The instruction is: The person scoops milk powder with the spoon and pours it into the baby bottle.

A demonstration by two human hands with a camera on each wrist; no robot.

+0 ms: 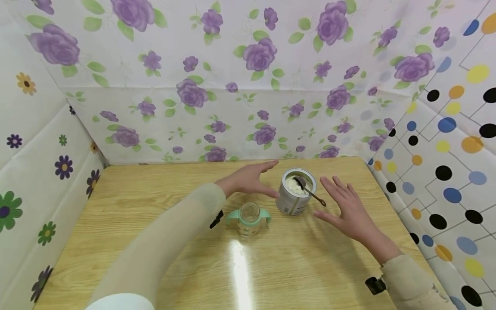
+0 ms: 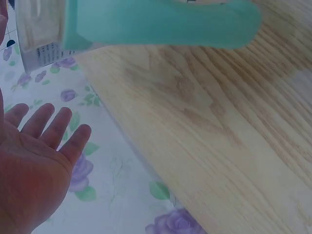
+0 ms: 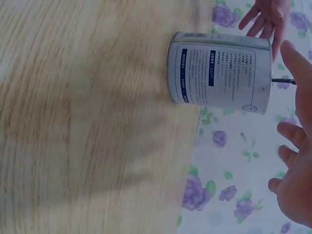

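A milk powder can (image 1: pixel 291 204) stands without a lid on the wooden table, pale powder inside. A dark spoon (image 1: pixel 312 194) lies in it, its handle sticking out over the rim toward the right. My left hand (image 1: pixel 249 180) is just left of the can, fingers spread and holding nothing. To the can's right my right hand (image 1: pixel 346 211) hovers, also with fingers extended. The right wrist view shows a gap between that hand and the printed can (image 3: pixel 219 73). Nearer the front stands a clear baby bottle (image 1: pixel 249 221) with green handles and an open top, below my left hand.
The wooden table (image 1: pixel 186 267) ends at a purple-flowered cloth (image 1: pixel 232 107) behind. A cloth with colored dots (image 1: pixel 445 172) hangs on the right, one with flowers (image 1: pixel 35 172) on the left. Dark camera straps are on both wrists.
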